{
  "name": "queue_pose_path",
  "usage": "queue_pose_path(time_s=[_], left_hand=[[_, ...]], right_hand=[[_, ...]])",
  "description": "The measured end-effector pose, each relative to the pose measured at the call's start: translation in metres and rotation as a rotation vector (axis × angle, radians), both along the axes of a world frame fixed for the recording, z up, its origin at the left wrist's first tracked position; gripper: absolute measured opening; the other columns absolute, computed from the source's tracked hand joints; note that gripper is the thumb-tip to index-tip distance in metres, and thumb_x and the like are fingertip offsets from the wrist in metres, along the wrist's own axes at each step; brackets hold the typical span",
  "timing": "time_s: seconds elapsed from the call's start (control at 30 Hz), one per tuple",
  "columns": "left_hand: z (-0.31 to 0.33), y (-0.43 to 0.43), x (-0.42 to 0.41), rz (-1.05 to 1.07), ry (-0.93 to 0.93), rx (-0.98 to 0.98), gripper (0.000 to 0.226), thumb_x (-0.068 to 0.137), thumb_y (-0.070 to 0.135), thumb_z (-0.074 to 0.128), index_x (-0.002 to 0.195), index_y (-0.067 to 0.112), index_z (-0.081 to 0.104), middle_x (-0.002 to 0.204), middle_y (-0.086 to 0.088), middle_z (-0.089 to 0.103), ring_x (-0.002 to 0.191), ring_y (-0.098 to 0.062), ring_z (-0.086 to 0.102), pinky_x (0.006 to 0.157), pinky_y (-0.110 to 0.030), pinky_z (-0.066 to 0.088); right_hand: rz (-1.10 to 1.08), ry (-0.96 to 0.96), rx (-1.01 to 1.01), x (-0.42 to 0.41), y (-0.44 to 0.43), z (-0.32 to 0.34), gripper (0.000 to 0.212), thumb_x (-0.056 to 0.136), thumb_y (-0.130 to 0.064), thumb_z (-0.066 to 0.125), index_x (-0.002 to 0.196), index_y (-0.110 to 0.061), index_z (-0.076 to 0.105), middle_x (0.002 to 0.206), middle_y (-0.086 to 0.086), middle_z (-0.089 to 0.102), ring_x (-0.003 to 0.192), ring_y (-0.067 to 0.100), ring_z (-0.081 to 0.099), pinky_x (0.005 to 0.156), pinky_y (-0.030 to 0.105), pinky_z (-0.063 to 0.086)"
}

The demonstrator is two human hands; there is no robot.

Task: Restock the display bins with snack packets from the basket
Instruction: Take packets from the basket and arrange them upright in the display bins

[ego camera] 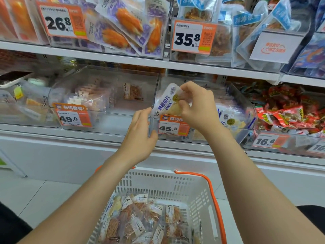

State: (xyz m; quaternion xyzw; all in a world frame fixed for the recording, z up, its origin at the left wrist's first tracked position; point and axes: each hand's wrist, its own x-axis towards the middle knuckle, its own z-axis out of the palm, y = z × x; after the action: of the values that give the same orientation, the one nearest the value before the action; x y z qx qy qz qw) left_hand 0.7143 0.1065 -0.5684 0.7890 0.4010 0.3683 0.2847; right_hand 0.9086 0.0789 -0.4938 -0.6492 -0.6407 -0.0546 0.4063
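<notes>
Head | right hand (197, 110) pinches white packet (165, 101) | left hand (140, 134) beside bin (245, 111)

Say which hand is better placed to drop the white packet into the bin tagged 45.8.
Right, probably. The right hand pinches the white packet over the clear bin, so it need only lower and let go. The left hand sits at the bin's front corner with straight fingers, gripping nothing.

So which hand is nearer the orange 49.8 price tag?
Left hand: just right of the orange 49.8 price tag; right hand, pinching a white packet, farther right.
</notes>
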Motion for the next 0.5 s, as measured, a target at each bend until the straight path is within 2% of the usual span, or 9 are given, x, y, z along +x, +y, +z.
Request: queue_pose_path(time_s=[0.1,0.17,0.23,0.3,0.37,0.43,0.5], left_hand=[[0.0,0.002,0.001,-0.008,0.036,0.012,0.064,0.1,0.011,0.059,0.159,0.019,0.036,0.149,0.005,0.035,0.127,-0.012,0.049,0.107,-0.025,0.039],[0.0,0.002,0.002,-0.021,0.045,0.026,0.059,0.099,0.01,0.059,0.155,0.019,0.043,0.144,0.007,0.034,0.123,-0.01,0.049,0.108,-0.024,0.038],[-0.001,0.001,0.004,-0.024,0.036,0.037,0.056,0.099,0.009,0.059,0.152,0.022,0.045,0.142,0.008,0.034,0.121,-0.009,0.05,0.103,-0.02,0.036],[-0.004,0.002,0.006,0.004,0.012,0.047,0.053,0.098,0.009,0.06,0.147,0.021,0.044,0.143,0.006,0.036,0.122,-0.013,0.051,0.099,-0.022,0.037],[-0.004,0.003,0.008,0.031,-0.007,0.041,0.051,0.099,0.01,0.061,0.145,0.021,0.042,0.144,0.005,0.037,0.123,-0.015,0.052,0.096,-0.023,0.038],[-0.004,0.003,0.01,0.027,-0.005,0.043,0.054,0.099,0.009,0.061,0.147,0.02,0.04,0.145,0.003,0.036,0.123,-0.016,0.052,0.095,-0.022,0.038],[-0.004,0.004,0.01,0.014,0.005,0.052,0.056,0.099,0.007,0.06,0.15,0.018,0.039,0.147,0.002,0.033,0.124,-0.017,0.051,0.096,-0.021,0.036]], right_hand=[[-0.056,-0.073,-0.012,0.006,0.001,0.003,0.031,0.083,-0.005,0.064,0.1,-0.03,0.065,0.089,-0.013,0.073,0.087,0.02,0.069,0.099,0.047,0.049],[-0.067,-0.103,0.011,0.005,0.003,0.009,0.036,0.08,-0.004,0.062,0.101,-0.033,0.066,0.089,-0.016,0.072,0.09,0.021,0.07,0.099,0.051,0.049],[-0.041,-0.182,-0.03,0.001,0.007,0.009,0.037,0.081,-0.005,0.063,0.105,-0.033,0.067,0.09,-0.016,0.073,0.092,0.02,0.071,0.098,0.05,0.05],[-0.012,-0.254,-0.13,-0.003,0.011,-0.001,0.037,0.086,-0.003,0.064,0.111,-0.029,0.069,0.094,-0.01,0.077,0.094,0.021,0.071,0.098,0.045,0.053],[0.017,-0.281,-0.175,-0.007,0.015,-0.016,0.038,0.089,0.001,0.064,0.116,-0.025,0.07,0.098,-0.004,0.078,0.094,0.022,0.071,0.092,0.04,0.056],[0.035,-0.303,-0.196,-0.007,0.018,-0.027,0.038,0.091,0.001,0.061,0.118,-0.024,0.07,0.099,-0.001,0.078,0.095,0.027,0.07,0.084,0.04,0.058],[0.04,-0.301,-0.252,-0.005,0.021,-0.028,0.035,0.097,-0.005,0.054,0.125,-0.02,0.068,0.107,0.006,0.077,0.1,0.033,0.068,0.083,0.042,0.056]])
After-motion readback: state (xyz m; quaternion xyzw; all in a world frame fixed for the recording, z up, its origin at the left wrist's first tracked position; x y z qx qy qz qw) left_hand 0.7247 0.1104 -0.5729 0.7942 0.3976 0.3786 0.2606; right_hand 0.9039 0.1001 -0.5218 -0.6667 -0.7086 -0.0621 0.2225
